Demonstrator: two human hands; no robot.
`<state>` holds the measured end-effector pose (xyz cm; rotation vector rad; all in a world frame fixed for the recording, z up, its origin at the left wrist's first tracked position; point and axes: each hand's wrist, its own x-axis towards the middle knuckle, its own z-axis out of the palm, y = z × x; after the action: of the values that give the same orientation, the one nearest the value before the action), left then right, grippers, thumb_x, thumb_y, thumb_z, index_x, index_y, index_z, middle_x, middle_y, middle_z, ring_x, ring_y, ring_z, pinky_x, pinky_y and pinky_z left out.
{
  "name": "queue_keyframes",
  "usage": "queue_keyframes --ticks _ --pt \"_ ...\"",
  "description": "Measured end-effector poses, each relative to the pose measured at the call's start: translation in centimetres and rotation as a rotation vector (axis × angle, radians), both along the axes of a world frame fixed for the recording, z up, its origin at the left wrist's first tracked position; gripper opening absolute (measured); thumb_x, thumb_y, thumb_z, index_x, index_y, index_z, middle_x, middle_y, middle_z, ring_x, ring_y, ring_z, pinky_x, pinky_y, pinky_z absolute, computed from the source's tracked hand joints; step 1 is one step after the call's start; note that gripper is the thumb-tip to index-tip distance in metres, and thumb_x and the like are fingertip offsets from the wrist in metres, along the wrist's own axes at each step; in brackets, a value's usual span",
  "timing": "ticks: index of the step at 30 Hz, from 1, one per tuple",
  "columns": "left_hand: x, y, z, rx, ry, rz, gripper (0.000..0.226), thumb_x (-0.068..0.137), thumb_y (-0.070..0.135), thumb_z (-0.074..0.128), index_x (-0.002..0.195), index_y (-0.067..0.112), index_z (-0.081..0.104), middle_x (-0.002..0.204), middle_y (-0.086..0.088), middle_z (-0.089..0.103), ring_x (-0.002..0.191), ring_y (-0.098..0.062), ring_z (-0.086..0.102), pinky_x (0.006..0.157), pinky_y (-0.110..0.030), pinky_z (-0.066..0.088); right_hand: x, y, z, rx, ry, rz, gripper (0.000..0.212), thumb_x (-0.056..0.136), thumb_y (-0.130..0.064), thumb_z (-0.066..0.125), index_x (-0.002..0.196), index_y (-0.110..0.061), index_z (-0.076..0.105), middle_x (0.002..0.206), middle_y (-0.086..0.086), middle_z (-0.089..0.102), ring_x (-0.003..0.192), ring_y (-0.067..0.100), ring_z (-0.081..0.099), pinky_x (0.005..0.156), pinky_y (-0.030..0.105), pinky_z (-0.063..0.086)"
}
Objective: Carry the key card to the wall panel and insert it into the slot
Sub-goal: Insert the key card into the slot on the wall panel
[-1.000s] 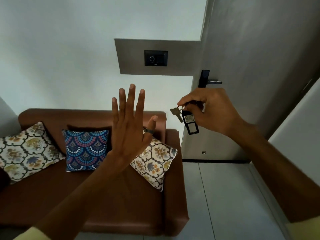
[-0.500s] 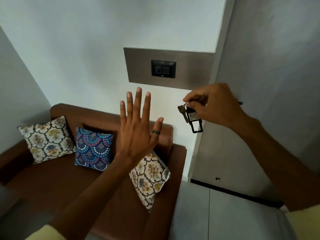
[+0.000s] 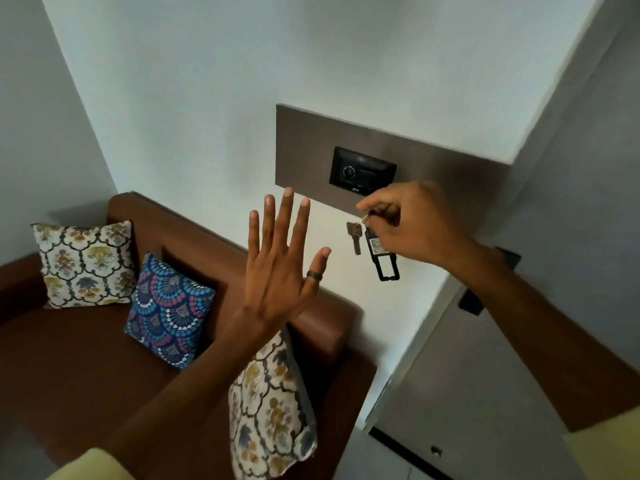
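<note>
My right hand [image 3: 412, 223] pinches the top of a black key card tag [image 3: 382, 259] that hangs down with a metal key [image 3: 355, 237] on a ring beside it. The hand is just below and to the right of the black wall panel [image 3: 362, 171], which is set in a grey plate [image 3: 304, 150] on the white wall. The panel has a round dial on its left and a slot to the right of it. My left hand [image 3: 280, 261] is raised flat, fingers spread, a dark ring on one finger, holding nothing, to the left of the key.
A brown sofa [image 3: 69, 358] with three patterned cushions [image 3: 169, 306] stands below the panel against the wall. A grey door [image 3: 485, 375] with a dark handle [image 3: 471, 301] is on the right, behind my right forearm.
The view has tilted and closed in on the wall. My right hand has carried the key card up and nearer to the panel. My left hand stays raised and open.
</note>
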<state>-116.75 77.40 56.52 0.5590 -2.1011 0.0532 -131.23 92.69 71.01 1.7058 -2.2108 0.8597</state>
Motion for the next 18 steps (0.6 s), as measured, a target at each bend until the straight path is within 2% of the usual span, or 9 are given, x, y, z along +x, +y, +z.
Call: queue_keyframes --ticks 2,4,6,10,14,18 --pt "-2.3 -2.1 0.2 0.015 0.016 0.025 0.078 0.112 0.058 0.028 0.173 0.012 0.014 0.182 -0.017 0.007 0.168 -0.030 -0.010 0.137 -0.049 -0.008 -2.4 -2.3 0.9 0.135 0.035 0.016 0.025 0.083 -0.014 0.077 0.107 -0.021 0.080 0.088 -0.007 0.078 0.071 0.002 0.070 0.074 0.015 0.059" --pt "-4.4 -4.1 0.4 0.017 0.022 0.031 0.078 0.111 0.056 0.031 0.173 0.012 0.014 0.182 -0.017 0.008 0.168 -0.033 -0.007 0.137 -0.049 -0.008 -4.8 -4.2 2.1 0.249 0.031 0.021 0.025 0.082 -0.013 0.078 0.104 -0.025 0.080 0.078 -0.016 0.072 0.071 -0.003 0.070 0.068 0.000 0.052" --pt "-6.3 -5.9 0.5 0.026 0.030 0.024 0.078 0.112 0.055 0.032 0.173 0.011 0.014 0.181 -0.017 0.008 0.168 -0.036 -0.003 0.137 -0.050 -0.006 -6.7 -6.0 3.2 0.338 0.027 -0.003 0.025 0.080 -0.012 0.078 0.100 -0.028 0.080 0.073 -0.020 0.069 0.074 -0.010 0.068 0.058 -0.006 0.043" --pt "-9.8 -8.7 -0.5 0.024 0.041 0.009 0.077 0.113 0.055 0.032 0.173 0.011 0.013 0.181 -0.016 0.008 0.168 -0.033 -0.005 0.138 -0.051 -0.002 -9.4 -10.0 4.4 0.481 0.052 -0.071 0.024 0.079 -0.010 0.074 0.091 -0.029 0.082 0.067 -0.020 0.070 0.067 -0.003 0.068 0.056 0.007 0.043" --pt "-13.3 -12.3 -1.6 0.036 0.010 -0.009 0.075 0.112 0.053 0.034 0.173 0.012 0.017 0.181 -0.016 0.011 0.168 -0.032 -0.003 0.137 -0.056 0.005 -11.5 -14.2 5.1 0.462 0.053 -0.070 0.023 0.078 -0.011 0.071 0.085 -0.029 0.083 0.062 -0.024 0.065 0.060 -0.004 0.062 0.050 0.011 0.038" --pt "-16.5 -16.3 -1.8 0.049 -0.001 -0.026 0.075 0.111 0.052 0.033 0.172 0.009 0.022 0.181 -0.017 0.014 0.169 -0.036 0.004 0.138 -0.055 0.007 -13.5 -17.4 6.1 0.320 0.056 -0.033 0.009 0.074 -0.024 0.085 0.082 -0.027 0.083 0.062 -0.020 0.065 0.064 -0.001 0.067 0.055 0.013 0.043"
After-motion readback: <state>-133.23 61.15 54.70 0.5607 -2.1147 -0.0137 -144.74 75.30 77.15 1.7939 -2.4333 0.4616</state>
